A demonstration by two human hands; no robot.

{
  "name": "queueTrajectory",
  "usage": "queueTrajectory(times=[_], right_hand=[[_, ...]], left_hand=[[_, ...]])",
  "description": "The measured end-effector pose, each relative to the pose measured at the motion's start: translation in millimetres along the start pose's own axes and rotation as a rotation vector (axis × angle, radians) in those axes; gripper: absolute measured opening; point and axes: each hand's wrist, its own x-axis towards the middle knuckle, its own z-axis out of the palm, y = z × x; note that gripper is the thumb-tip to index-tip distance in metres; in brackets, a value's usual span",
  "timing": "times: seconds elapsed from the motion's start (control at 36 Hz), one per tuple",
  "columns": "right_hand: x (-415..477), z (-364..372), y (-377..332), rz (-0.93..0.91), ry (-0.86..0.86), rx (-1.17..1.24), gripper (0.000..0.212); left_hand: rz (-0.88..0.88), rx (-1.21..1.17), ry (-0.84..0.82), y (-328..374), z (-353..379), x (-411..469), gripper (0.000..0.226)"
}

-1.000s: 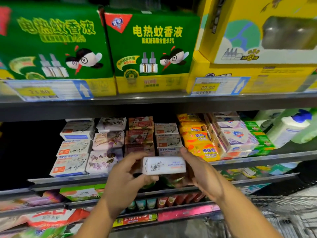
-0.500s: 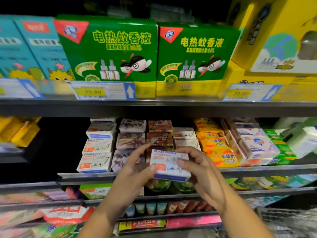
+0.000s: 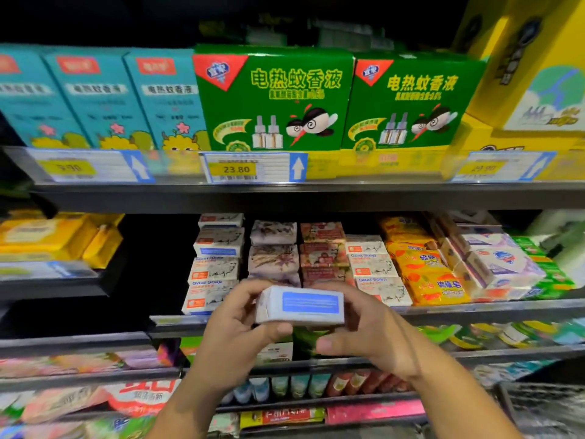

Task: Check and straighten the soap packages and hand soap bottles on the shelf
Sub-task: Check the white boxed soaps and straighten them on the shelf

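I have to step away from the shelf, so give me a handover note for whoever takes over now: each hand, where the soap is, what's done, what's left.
Hands: the left hand grips the left end of the soap box, and the right hand grips its right end.
Things: the box is held in front of the shelf, blue label towards the camera.
Done: the Goat Soap stacks look roughly tidy.
Left: set the box back, probably on a Goat Soap stack, then check the blurred bottles at far right.

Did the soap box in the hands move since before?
Yes. The soap box slid left, now in front of the purple-flower stack on the shelf, and it rolled to show its blue panel.
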Motion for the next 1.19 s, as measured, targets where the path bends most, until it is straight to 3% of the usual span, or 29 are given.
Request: queueTrajectory(times=[0.06, 0.17, 0.36, 0.47, 0.56, 0.72, 0.86, 0.92, 1.06, 1.19], right_hand=[[3.1, 8.1, -2.3, -0.05, 0.075, -0.176, 0.049], [5.9, 26.8, 2.5, -0.1, 0.152, -0.189, 0.038], [12.4, 49.8, 9.4, -0.2, 0.036, -0.233, 0.054], [9.8, 28.8, 11.0, -0.121, 0.115, -0.306, 0.037], [5.0, 13.2, 7.4, -0.098, 0.177, -0.128, 0.035], [-5.0, 5.3, -7.7, -0.326, 0.277, -0.093, 0.044], [-2.0, 29.5, -14.0, -0.437, 0.213, -0.469, 0.04], [-3.1, 33.9, -10.8, -0.464, 0.186, -0.517, 0.038], [-17.7, 9.6, -9.2, -0.292, 0.263, -0.404, 0.046], [-27.7, -2.5, -1.4, -0.224, 0.281, -0.17, 0.053]], left_hand=[[0.002, -0.035, 0.026, 2.8, -1.6, -3.0, 0.04], [0.053, -0.012, 0.077, 10.3, 0.9, -3.6, 0.039], [0.069, 0.117, 0.036, 11.6, 8.4, -7.1, 0.039], [0.091, 0.167, 0.05, 12.2, -3.4, -6.5, 0.041], [0.11, 0.243, 0.061, 7.5, -15.8, -5.6, 0.051], [-0.02, 0.247, -0.082, -17.9, -8.8, -7.3, 0.06], [-0.029, 0.281, -0.17, -36.7, 10.1, -7.0, 0.048], [-0.014, 0.305, -0.144, -40.9, 12.9, -7.6, 0.038], [0.057, 0.415, -0.037, -31.0, 4.0, -6.9, 0.042], [0.114, 0.243, -0.01, -10.5, -6.6, -5.2, 0.046]])
